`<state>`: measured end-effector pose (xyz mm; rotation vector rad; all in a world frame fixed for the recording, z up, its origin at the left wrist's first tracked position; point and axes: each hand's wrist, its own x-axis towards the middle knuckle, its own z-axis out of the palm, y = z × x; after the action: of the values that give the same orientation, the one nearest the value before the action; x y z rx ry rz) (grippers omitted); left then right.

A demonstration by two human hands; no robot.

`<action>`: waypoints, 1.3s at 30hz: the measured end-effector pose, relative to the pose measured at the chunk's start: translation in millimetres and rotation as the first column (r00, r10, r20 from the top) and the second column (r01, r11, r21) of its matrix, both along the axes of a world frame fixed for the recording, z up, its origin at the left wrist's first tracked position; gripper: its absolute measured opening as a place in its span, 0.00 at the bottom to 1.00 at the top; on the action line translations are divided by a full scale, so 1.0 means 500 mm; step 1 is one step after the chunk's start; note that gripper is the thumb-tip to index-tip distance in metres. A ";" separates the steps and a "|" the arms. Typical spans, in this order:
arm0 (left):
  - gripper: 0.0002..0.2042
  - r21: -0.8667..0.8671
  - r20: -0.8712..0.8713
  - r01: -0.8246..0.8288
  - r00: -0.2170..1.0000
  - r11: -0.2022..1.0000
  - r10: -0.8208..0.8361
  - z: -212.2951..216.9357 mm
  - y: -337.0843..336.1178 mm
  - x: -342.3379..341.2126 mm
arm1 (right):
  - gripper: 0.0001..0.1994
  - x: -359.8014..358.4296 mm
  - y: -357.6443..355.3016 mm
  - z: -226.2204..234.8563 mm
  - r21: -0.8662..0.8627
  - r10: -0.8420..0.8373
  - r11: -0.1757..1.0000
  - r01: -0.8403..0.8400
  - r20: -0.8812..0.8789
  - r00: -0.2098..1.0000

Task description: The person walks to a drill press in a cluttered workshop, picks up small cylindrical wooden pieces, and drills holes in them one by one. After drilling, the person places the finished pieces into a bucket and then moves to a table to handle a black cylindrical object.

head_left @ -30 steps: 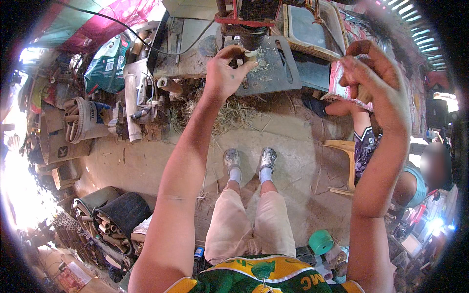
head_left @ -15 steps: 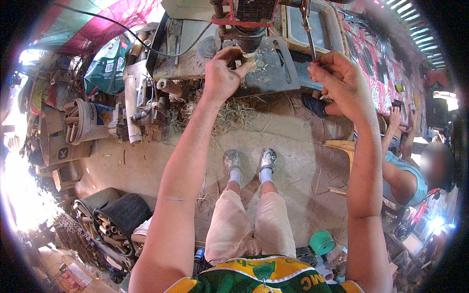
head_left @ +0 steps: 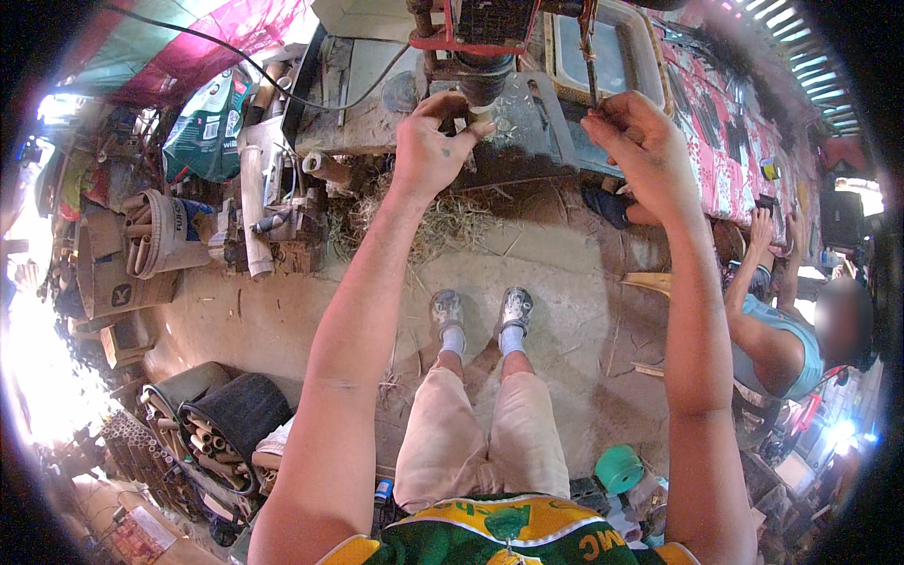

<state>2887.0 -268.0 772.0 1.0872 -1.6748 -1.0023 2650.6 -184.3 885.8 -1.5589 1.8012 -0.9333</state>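
Note:
My left hand (head_left: 431, 146) is under the dark chuck (head_left: 484, 87) of a red-framed drill press (head_left: 485, 24). Its thumb and fingers curl round a short pale piece (head_left: 481, 126), perhaps bamboo, mostly hidden by the fingers and chuck. Farther right, my right hand (head_left: 648, 141) is closed at the lower end of a thin rusty rod (head_left: 590, 66) hanging beside the machine. Pale shavings lie on the dark worktable (head_left: 513, 162) below the chuck.
A rectangular tray (head_left: 656, 56) stands behind my right hand. Straw-like shavings (head_left: 443, 221) heap below the table. At right, a co-worker in a light-blue shirt (head_left: 777, 344) reaches to a red-patterned table (head_left: 706, 160). Bins of bamboo pieces (head_left: 221, 443) stand lower left.
My right hand and the rod's lower end have shifted slightly left. My left hand stays almost in place under the chuck. The co-worker's arms have moved a little.

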 end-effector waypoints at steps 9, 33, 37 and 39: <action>0.14 -0.007 0.061 -0.020 0.998 1.000 0.020 0.013 0.006 0.002 | 0.13 0.008 -0.011 -0.006 -0.019 -0.004 1.000 0.003 -0.068 0.998; 0.14 -0.284 0.111 -0.447 0.863 0.848 0.492 0.049 0.015 0.163 | 0.21 0.011 -0.088 0.256 -0.417 0.036 0.884 0.210 0.511 0.859; 0.15 -0.366 0.261 -0.391 0.828 0.844 0.497 0.044 0.047 0.139 | 0.17 0.010 -0.087 0.238 -0.523 -0.047 0.820 0.233 0.345 0.937; 0.15 -0.317 0.286 -0.132 0.931 0.939 0.228 0.030 0.064 0.119 | 0.15 -0.007 -0.075 0.237 -0.567 -0.203 0.822 0.051 -0.208 0.957</action>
<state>2946.7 -235.9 786.9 1.2226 -1.8662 -0.4537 2647.2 -221.7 1004.3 -2.0091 1.9371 -1.4835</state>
